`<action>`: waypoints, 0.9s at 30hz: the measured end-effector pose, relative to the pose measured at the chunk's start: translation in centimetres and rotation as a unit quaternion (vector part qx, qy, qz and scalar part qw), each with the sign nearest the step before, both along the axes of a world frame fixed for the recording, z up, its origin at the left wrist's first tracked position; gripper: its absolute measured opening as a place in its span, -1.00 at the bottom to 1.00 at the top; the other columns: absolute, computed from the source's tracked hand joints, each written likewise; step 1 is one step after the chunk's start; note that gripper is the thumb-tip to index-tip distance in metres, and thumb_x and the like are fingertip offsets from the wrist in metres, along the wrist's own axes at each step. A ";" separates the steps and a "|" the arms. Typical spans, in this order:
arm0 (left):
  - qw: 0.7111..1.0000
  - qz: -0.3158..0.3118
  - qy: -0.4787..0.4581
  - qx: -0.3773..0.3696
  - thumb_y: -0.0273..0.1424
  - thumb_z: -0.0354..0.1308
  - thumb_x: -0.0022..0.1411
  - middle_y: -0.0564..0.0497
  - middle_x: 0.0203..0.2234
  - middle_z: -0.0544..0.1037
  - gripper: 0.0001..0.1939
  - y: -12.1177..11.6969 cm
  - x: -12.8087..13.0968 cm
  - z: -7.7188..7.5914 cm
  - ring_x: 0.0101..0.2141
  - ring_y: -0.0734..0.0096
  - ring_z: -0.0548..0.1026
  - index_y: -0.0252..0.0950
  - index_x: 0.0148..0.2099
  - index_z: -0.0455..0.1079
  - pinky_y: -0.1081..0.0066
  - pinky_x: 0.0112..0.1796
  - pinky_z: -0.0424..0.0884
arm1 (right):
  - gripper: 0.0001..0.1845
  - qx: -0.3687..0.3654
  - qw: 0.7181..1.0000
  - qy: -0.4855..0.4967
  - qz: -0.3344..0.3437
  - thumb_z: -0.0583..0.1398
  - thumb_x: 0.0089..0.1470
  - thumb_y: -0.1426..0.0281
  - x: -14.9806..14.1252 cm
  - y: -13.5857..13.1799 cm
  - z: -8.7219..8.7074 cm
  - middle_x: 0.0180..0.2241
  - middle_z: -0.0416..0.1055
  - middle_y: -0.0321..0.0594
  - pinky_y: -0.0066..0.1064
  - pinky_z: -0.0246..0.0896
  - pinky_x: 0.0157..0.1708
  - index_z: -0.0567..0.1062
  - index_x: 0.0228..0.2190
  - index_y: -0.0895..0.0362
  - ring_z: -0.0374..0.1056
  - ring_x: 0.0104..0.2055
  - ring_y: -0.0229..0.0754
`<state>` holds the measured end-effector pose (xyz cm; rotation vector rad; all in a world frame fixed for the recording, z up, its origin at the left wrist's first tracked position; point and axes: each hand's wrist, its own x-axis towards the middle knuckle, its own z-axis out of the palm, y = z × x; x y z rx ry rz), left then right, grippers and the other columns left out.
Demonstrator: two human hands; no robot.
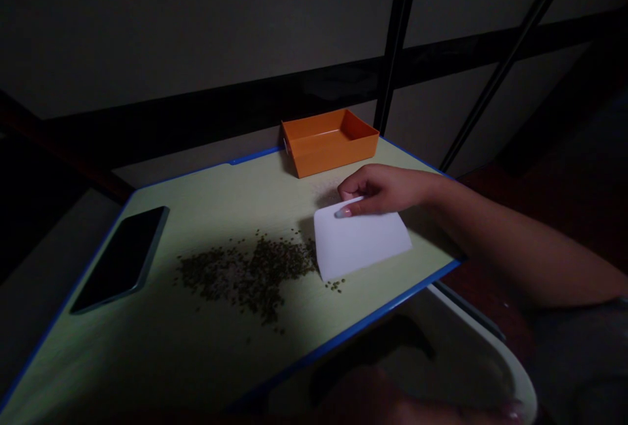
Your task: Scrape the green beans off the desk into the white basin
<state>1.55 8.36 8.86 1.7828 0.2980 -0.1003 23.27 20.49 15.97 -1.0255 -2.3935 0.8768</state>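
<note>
My right hand [380,191] reaches in from the right and pinches the top edge of a white flat card [360,242] that stands tilted on the pale desk [206,353]. The card's lower edge touches the right end of a scatter of small dark green grains [250,271]. A few grains lie just below the card. My left hand [422,407] is dim at the bottom edge, below the desk's front edge. Its fingers curl along the near rim of a white container [495,359] held under that edge.
An open, empty orange box [330,140] sits at the desk's far edge, just behind my right hand. A dark phone [122,258] lies face up at the left. The desk has a blue rim [363,327]. Black metal bars [392,46] rise behind it.
</note>
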 end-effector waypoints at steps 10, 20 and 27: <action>0.999 0.027 0.023 -0.006 -0.29 0.12 0.29 0.12 0.01 0.52 -0.58 -1.0 -0.2 -2.3 -0.07 0.41 0.51 0.06 0.19 0.33 0.54 -0.16 0.42 | -0.64 -0.026 0.996 -0.016 0.085 0.18 0.17 0.25 -2.1 -1.0 -0.6 -0.63 0.06 -0.48 -0.53 -0.08 -0.51 0.24 -0.56 0.16 0.02 -0.56 -0.42; 0.996 -0.001 0.066 -0.061 -0.06 0.10 0.26 0.11 0.04 0.50 -0.54 0.6 0.1 0.9 0.00 0.28 0.48 0.16 0.20 0.30 0.32 -0.05 0.42 | -0.71 -0.043 0.992 0.005 0.117 0.17 0.19 0.35 -2.6 -1.6 -0.6 -0.61 0.06 -0.48 -0.55 -0.06 -0.52 0.25 -0.53 0.16 0.02 -0.55 -0.42; 0.998 0.046 0.008 -0.052 -0.14 0.08 0.31 0.14 0.00 0.51 -0.59 -0.9 0.4 -0.7 -0.01 0.36 0.48 0.13 0.19 0.31 0.33 -0.01 0.40 | -0.69 -0.053 0.993 0.016 0.100 0.17 0.19 0.29 -2.3 -1.6 -0.4 -0.62 0.04 -0.49 -0.56 -0.11 -0.55 0.27 -0.52 0.17 0.00 -0.56 -0.43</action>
